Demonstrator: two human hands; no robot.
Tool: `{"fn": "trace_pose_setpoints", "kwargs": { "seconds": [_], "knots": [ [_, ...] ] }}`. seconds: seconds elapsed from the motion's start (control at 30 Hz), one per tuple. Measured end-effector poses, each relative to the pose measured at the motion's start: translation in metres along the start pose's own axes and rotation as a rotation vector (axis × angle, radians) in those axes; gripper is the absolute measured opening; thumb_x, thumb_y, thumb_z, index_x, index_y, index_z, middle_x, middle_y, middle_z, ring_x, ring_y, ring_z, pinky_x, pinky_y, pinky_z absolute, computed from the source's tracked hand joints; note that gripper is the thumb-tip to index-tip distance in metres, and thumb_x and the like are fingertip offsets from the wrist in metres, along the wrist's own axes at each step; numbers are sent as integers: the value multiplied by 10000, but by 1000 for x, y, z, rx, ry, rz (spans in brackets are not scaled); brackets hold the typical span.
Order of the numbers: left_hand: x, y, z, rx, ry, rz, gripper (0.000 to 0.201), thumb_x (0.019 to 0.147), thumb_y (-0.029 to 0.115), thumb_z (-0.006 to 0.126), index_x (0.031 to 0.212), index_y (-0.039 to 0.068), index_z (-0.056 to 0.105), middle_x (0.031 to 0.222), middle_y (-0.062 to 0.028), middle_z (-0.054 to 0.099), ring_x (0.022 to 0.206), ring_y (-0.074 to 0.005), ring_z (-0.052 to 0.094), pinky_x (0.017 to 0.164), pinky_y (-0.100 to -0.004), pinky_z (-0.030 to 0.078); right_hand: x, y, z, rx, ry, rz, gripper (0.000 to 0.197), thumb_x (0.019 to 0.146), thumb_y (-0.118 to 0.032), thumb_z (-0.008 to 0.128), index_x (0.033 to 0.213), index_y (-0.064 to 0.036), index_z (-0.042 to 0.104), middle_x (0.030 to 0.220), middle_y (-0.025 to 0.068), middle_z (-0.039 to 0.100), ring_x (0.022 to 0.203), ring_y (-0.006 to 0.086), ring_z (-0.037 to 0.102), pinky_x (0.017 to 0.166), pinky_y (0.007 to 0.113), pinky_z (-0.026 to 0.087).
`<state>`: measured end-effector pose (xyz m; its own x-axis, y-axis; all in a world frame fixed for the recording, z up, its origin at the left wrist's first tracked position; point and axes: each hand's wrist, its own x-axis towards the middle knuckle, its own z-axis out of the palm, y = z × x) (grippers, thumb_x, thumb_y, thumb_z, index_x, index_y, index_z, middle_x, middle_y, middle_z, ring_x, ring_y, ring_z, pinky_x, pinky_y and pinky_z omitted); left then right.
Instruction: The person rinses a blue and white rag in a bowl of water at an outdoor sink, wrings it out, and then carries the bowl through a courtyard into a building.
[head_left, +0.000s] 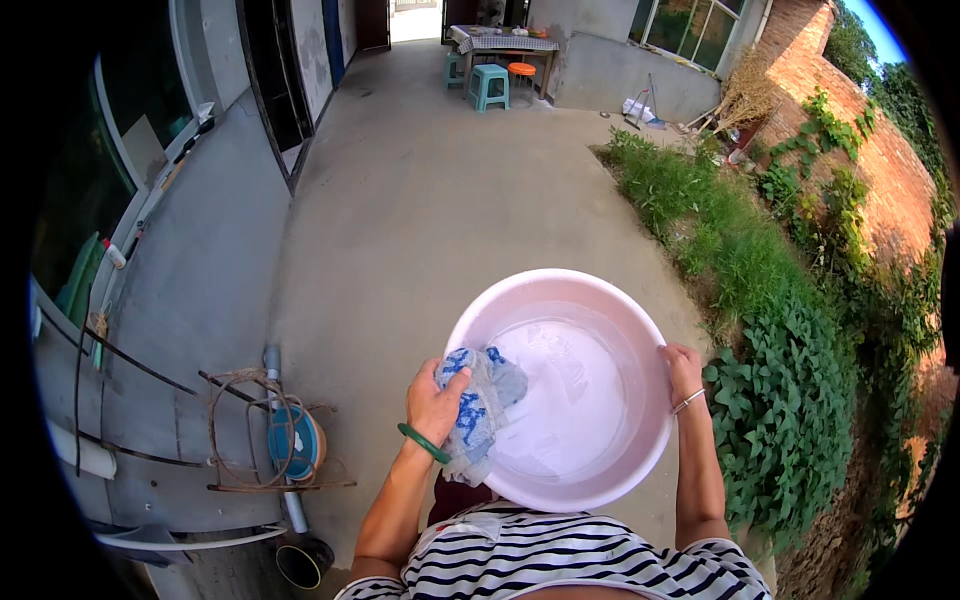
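Note:
A large round pink basin (650,330) is held out in front of my striped shirt, with shallow whitish water (570,400) in its bottom. At its left rim my left hand (437,402) is closed on a damp grey cloth (478,425) with blue markings. That cloth drapes over the rim, partly inside the basin. Whether these fingers also grip the rim itself is hidden by the cloth. On the opposite side my right hand (684,372) is closed around the basin's right rim. A green bangle circles my left wrist, a thin silver one my right.
Green plants (785,410) border the concrete yard (400,220) on the right. Along the left wall stand a metal rack (235,430), a blue-topped bucket (296,442) and a black pot (304,563). Far ahead are a cloth-covered table (505,42) and a teal stool (489,85).

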<state>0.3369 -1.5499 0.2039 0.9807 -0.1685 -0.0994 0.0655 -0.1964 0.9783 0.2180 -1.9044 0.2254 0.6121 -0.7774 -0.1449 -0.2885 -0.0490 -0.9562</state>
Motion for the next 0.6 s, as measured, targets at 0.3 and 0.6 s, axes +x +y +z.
{"fn": "trace_pose_setpoints", "kwargs": {
  "seconds": [0.3,0.6],
  "knots": [
    [232,17,-17,-131,45,36,374,788,224,657,1010,-66,577,880,-145,647,796,-201,607,743,-302,467,196,-62,170,2,-131,33,183,753,-115,587,815,44,655,709,94,624,608,189,588,567,304,476],
    [434,38,-51,-211,117,-85,335,790,168,655,1022,-62,578,899,-107,628,821,-178,575,776,-288,446,336,-109,336,21,-167,39,234,760,-154,583,808,57,673,693,76,626,604,157,566,535,298,449]
  ]
}}
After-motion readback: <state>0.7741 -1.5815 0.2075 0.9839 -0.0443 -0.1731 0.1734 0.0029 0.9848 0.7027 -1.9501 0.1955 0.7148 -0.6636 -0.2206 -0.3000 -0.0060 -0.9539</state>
